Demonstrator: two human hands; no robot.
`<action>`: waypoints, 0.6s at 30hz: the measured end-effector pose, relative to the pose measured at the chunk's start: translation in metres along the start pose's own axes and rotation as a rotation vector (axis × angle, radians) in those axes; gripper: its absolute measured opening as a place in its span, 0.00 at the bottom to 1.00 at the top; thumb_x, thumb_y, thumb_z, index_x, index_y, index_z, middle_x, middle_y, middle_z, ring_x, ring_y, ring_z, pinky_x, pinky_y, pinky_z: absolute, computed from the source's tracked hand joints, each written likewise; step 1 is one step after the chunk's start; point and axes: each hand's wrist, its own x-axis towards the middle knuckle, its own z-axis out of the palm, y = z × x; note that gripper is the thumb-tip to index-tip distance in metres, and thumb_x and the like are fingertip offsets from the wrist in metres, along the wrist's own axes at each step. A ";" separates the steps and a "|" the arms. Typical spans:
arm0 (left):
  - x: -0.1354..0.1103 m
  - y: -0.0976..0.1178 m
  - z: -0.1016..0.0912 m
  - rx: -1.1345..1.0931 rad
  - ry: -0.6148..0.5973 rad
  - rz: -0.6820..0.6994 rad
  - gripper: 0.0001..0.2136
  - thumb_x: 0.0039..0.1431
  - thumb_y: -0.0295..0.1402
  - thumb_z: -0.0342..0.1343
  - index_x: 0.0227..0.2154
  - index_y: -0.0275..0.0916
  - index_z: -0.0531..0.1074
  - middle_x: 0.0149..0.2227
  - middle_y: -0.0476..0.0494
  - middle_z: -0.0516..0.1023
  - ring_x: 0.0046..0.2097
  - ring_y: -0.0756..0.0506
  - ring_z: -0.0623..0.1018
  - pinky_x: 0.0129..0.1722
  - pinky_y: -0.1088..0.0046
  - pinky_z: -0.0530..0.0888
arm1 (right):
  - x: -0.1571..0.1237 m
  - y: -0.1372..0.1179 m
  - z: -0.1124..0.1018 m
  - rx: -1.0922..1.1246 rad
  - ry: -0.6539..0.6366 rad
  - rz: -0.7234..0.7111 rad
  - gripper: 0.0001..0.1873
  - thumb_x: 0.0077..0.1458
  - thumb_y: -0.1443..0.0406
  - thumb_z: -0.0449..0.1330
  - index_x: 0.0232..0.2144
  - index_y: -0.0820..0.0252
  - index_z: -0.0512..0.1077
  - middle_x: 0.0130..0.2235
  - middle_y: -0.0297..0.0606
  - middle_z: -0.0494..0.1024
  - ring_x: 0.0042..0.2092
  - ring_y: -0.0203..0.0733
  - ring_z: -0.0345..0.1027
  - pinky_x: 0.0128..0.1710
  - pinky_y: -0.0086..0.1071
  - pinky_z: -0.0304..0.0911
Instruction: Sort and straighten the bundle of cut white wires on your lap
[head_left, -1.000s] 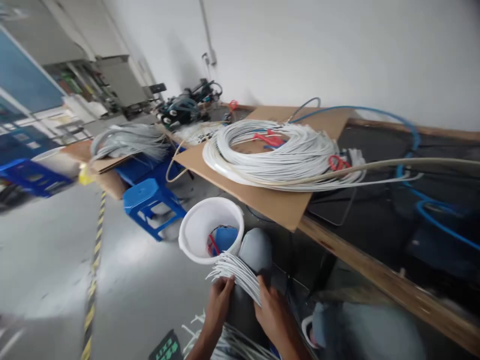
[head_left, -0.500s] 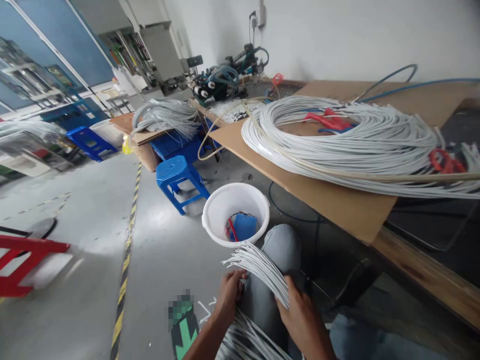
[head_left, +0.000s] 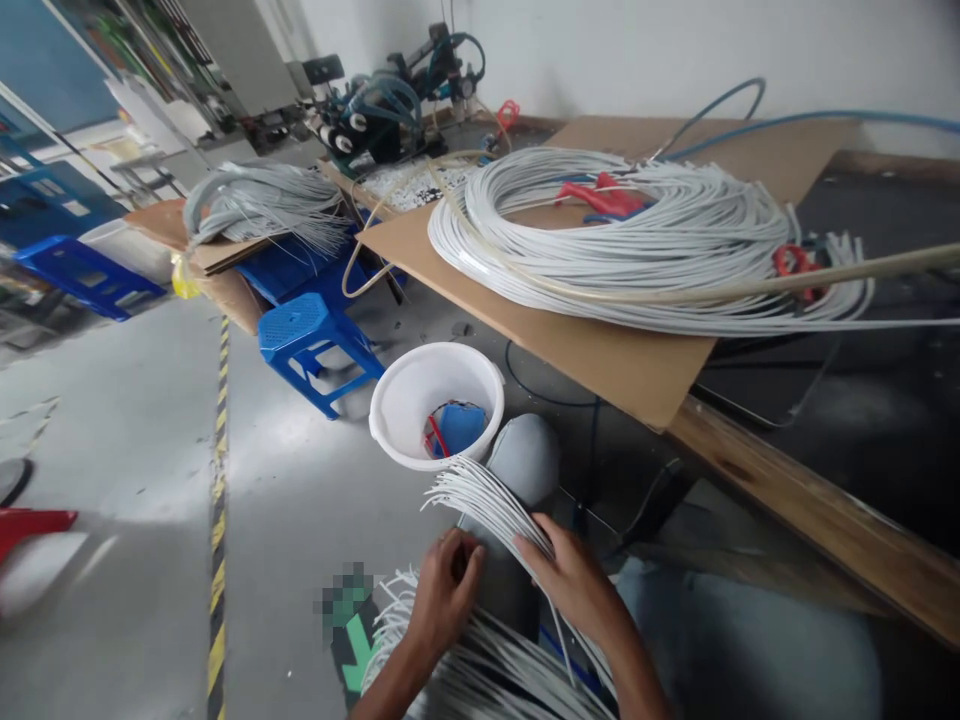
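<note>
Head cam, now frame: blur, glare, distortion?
Head view: whole scene tilted; left margin smeared around the red frame; soft glare on the floor; left hand, right hand and white wires fairly sharp; pixelated patch beside the left hand.

right hand (head_left: 574, 585): fingers wrapped round white cords (head_left: 487, 505) over the knee (head_left: 521, 462) | left hand (head_left: 442, 600): curled just left, grip unclear | white bucket (head_left: 390, 425): floor, just beyond knee | large coil (head_left: 660, 250): far surface (head_left: 810, 510)

Coil (head_left: 660, 240) on cardboard (head_left: 622, 365) on bench (head_left: 817, 515), right. Bucket (head_left: 390, 400) on floor, before knee (head_left: 523, 462); stool (head_left: 304, 330) behind it. Wires (head_left: 487, 500) across knee, between left hand (head_left: 444, 600) and right hand (head_left: 574, 580).
</note>
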 end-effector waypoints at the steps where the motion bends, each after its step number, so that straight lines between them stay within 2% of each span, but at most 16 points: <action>1: -0.005 0.003 0.000 0.045 -0.032 0.043 0.08 0.47 0.37 0.49 0.18 0.40 0.63 0.17 0.55 0.61 0.21 0.50 0.62 0.20 0.74 0.59 | -0.002 -0.002 -0.001 0.001 -0.003 -0.002 0.50 0.70 0.38 0.55 0.78 0.65 0.81 0.74 0.63 0.91 0.77 0.69 0.86 0.75 0.50 0.83; 4: -0.022 0.011 0.000 0.144 -0.153 0.149 0.05 0.45 0.34 0.51 0.19 0.41 0.65 0.21 0.52 0.65 0.25 0.48 0.65 0.25 0.72 0.62 | -0.006 -0.010 -0.003 -0.009 -0.007 -0.015 0.45 0.76 0.43 0.56 0.78 0.65 0.81 0.73 0.63 0.91 0.79 0.70 0.84 0.81 0.53 0.77; 7: -0.036 0.021 0.003 0.174 -0.227 0.178 0.03 0.45 0.34 0.51 0.21 0.43 0.66 0.24 0.51 0.68 0.29 0.46 0.67 0.31 0.69 0.63 | -0.010 -0.017 -0.005 -0.033 -0.010 -0.021 0.40 0.80 0.49 0.56 0.79 0.68 0.80 0.75 0.66 0.90 0.79 0.71 0.83 0.81 0.54 0.75; 9: -0.039 0.030 0.009 0.142 -0.237 0.136 0.02 0.46 0.35 0.51 0.24 0.45 0.67 0.25 0.51 0.70 0.30 0.45 0.68 0.32 0.69 0.64 | -0.011 -0.022 -0.005 -0.049 -0.010 -0.018 0.36 0.82 0.53 0.56 0.79 0.67 0.80 0.75 0.65 0.89 0.80 0.70 0.83 0.81 0.54 0.75; 13: -0.033 0.043 0.029 -0.025 -0.299 -0.008 0.05 0.45 0.36 0.52 0.26 0.43 0.68 0.24 0.51 0.74 0.27 0.46 0.71 0.26 0.73 0.67 | -0.012 -0.028 -0.006 -0.057 -0.008 -0.013 0.32 0.82 0.55 0.61 0.77 0.64 0.82 0.73 0.62 0.91 0.78 0.67 0.84 0.79 0.49 0.75; 18: -0.027 0.037 0.042 -0.266 -0.298 -0.129 0.07 0.43 0.36 0.54 0.22 0.36 0.69 0.18 0.50 0.72 0.21 0.47 0.69 0.19 0.75 0.66 | -0.012 -0.030 -0.009 -0.038 -0.006 0.005 0.32 0.80 0.58 0.64 0.77 0.63 0.81 0.74 0.58 0.91 0.80 0.64 0.83 0.79 0.45 0.74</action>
